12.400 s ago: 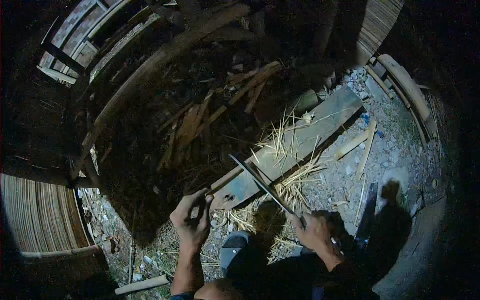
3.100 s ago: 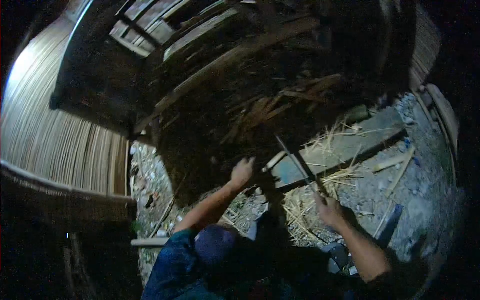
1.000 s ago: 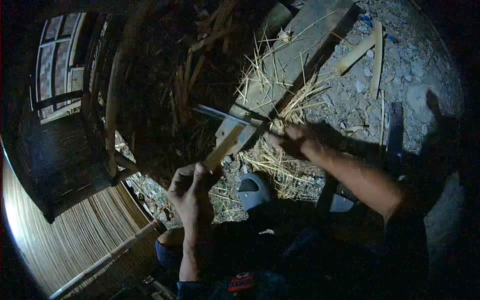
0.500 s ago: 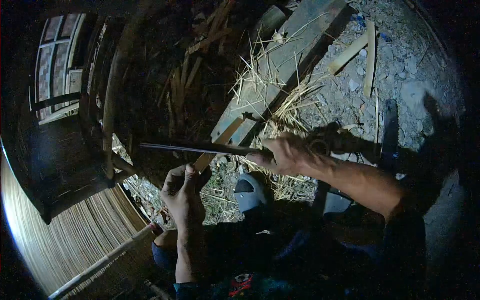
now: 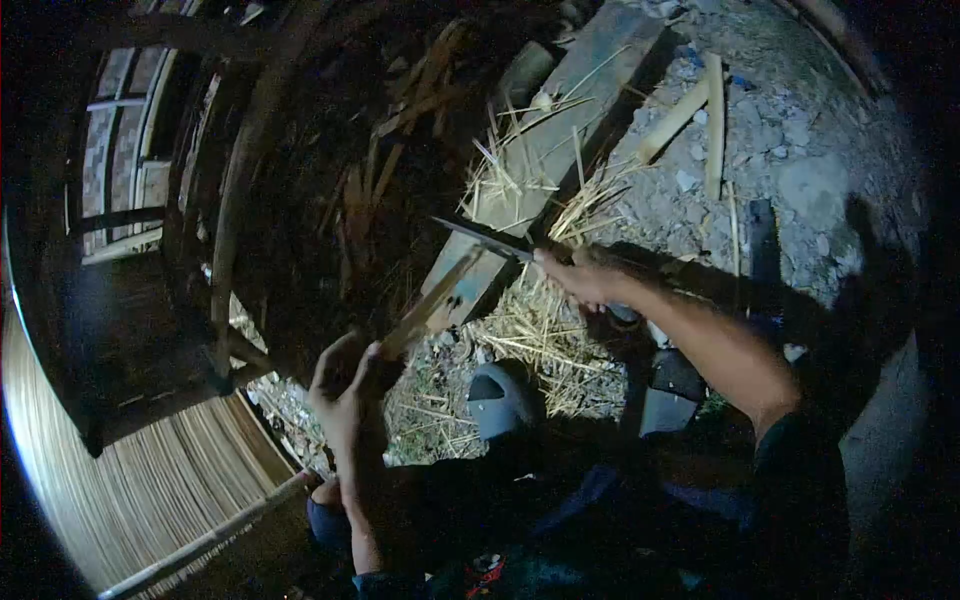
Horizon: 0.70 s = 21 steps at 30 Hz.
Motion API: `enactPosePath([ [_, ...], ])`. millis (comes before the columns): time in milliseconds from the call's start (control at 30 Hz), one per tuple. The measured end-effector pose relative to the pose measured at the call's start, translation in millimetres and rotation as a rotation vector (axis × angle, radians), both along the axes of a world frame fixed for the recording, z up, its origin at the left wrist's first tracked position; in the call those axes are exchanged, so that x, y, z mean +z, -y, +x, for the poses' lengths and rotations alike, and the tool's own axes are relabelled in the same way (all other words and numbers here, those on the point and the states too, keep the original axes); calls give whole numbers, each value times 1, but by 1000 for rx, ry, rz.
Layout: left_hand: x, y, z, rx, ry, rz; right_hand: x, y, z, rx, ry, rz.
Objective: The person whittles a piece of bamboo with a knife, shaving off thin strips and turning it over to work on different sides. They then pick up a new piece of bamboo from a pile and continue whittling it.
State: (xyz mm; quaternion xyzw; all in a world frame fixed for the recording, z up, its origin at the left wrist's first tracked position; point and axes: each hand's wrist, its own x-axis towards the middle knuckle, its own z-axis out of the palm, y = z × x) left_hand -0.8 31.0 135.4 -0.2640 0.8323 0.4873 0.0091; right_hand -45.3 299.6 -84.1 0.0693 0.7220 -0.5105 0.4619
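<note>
My left hand (image 5: 345, 395) pinches the near end of a flat strip of wood or bamboo (image 5: 432, 303), which slants up and away from me. The strip's far part overlaps the near end of a thick wooden beam (image 5: 575, 105). In my right hand (image 5: 582, 277) is a long-bladed knife (image 5: 484, 237), my fingers wrapped round its handle. Its dark blade points up and left, across the beam and beyond the strip's far end. Thin shavings (image 5: 505, 190) lie on the beam, and more straw-like shavings (image 5: 535, 325) are heaped on the ground below it.
My sandalled feet show below, one grey sandal (image 5: 497, 400) near the shavings. Two pale split pieces (image 5: 715, 125) lie on stony ground at upper right. A slatted bamboo platform (image 5: 190, 465) fills the lower left. Dark wooden posts (image 5: 232, 190) stand at left, with scrap wood behind.
The knife has moved from across the strip near my left hand, up and right toward the strip's far end. My left hand has shifted slightly left, still holding the strip.
</note>
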Motion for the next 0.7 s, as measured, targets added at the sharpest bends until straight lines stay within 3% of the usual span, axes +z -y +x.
enactPosePath([
  [100, 22, 13, -1, -24, -137, -11, -8, -13, 16, -119, -23, -18],
  [167, 37, 10, -4, -22, -116, -18, 5, -15, 5, 60, -11, 163],
  [233, 43, -34, -12, 8, -140, 157, 6, -8, 3, 192, -24, 242],
  [300, 48, -65, -25, -133, -8, 296, -12, -2, 13, 19, 38, 129],
  [367, 29, -74, -24, -478, -20, 471, -9, -5, 9, 66, -71, 158],
  [433, 11, -54, -15, -624, 111, 456, -17, 4, 11, 100, -181, 235],
  [467, 26, -50, -10, -666, 192, 270, -24, 7, 19, 78, -256, 331],
  [500, 47, -45, -15, -646, 188, 264, -30, 9, 26, 50, -320, 428],
  [533, 73, -37, -23, -885, 426, -114, -34, 12, 27, 14, -384, 524],
  [567, 88, -24, -32, -1104, 666, -509, -28, 12, 22, 20, -391, 516],
  [633, 95, 11, -52, -1175, 806, -694, -9, 8, 9, 125, -244, 409],
  [667, 73, 71, -61, -1127, 546, -392, -22, 0, 20, 120, -406, 242],
  [700, 33, 135, -73, -1059, 279, -99, -15, 9, 18, 125, -416, 242],
])
